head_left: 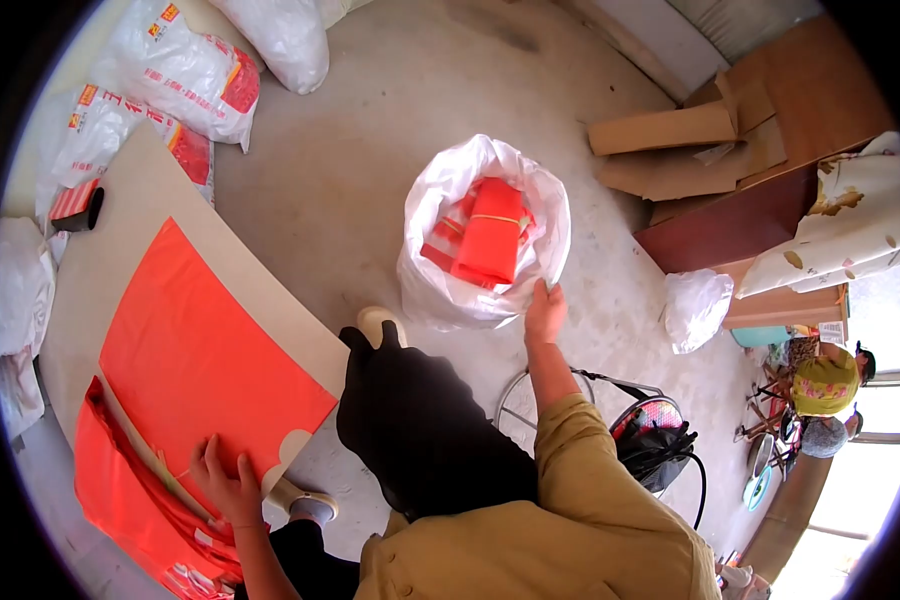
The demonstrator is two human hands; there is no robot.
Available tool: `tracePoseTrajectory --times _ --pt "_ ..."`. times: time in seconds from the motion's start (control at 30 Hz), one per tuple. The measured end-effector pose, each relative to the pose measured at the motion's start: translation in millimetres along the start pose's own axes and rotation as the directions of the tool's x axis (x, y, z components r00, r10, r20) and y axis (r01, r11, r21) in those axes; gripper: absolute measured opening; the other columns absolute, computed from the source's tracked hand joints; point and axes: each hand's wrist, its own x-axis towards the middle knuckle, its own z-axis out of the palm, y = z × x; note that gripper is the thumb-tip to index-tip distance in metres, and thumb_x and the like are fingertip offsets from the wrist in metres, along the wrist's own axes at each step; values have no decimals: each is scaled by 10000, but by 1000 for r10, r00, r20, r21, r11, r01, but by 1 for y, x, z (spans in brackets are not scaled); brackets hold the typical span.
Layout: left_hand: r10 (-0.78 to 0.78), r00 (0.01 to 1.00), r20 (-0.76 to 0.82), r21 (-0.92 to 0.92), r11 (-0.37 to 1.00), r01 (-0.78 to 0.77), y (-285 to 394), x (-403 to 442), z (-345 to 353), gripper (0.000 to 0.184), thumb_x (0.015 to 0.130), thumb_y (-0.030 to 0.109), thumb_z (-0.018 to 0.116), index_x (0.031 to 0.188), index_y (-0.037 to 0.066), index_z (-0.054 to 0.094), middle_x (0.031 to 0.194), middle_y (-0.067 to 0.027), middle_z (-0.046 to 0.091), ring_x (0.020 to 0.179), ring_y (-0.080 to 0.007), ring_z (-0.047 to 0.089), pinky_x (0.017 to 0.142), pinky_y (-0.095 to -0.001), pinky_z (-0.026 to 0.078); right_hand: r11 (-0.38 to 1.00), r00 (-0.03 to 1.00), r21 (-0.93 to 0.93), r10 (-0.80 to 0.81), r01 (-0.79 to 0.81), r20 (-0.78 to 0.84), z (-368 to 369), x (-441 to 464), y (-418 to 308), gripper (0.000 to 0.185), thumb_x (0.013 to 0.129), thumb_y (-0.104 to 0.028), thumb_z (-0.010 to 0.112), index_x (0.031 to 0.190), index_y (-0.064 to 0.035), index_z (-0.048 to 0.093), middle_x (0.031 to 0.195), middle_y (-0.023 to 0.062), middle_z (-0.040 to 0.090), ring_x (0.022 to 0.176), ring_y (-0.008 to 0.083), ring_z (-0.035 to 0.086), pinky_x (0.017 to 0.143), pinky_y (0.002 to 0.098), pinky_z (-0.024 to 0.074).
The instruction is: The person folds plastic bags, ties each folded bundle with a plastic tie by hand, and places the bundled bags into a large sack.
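Observation:
My left hand [228, 483] lies with its fingers spread on the near edge of a flat red plastic sheet [210, 345], which has a rounded notch at one corner. The sheet rests on a pale board-topped table [260, 290]. Beside my left hand, a heap of folded red sheets [120, 480] hangs along the table's edge. My right hand [545, 312] is closed on the rim of an open white plastic sack [440, 300] on the floor. Inside the sack are folded red bundles [492, 232], the top one held by a yellowish band.
Filled white bags [190, 80] stand beyond the table, and a striped red-and-black item [77, 206] sits on its far corner. Flattened cardboard [685, 150] lies at upper right. A stool [515, 400] and black bag [660, 450] are at my right. People [825, 385] sit farther off.

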Motion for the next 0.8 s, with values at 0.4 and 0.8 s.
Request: tracePoseTrajectory --times 0.4,0.8 --pt "33 999 -17 23 999 -33 1 2 0 463 854 152 707 1282 10 603 1346 -197 529 1228 -387 508 1069 -461 406 984 997 -174 52 -41 62 -12 -14 38 213 955 -168 611 999 39 632 830 110 652 755 189 587 695 357 470" --pt "12 1000 -3 -5 1000 -12 -1 1 2 468 844 120 709 1283 6 598 1373 -190 505 1262 -377 486 1087 -460 396 883 873 -417 16 216 488 58 67 32 691 851 -276 758 1411 5 466 1334 245 567 1221 386 579 1024 435 481"
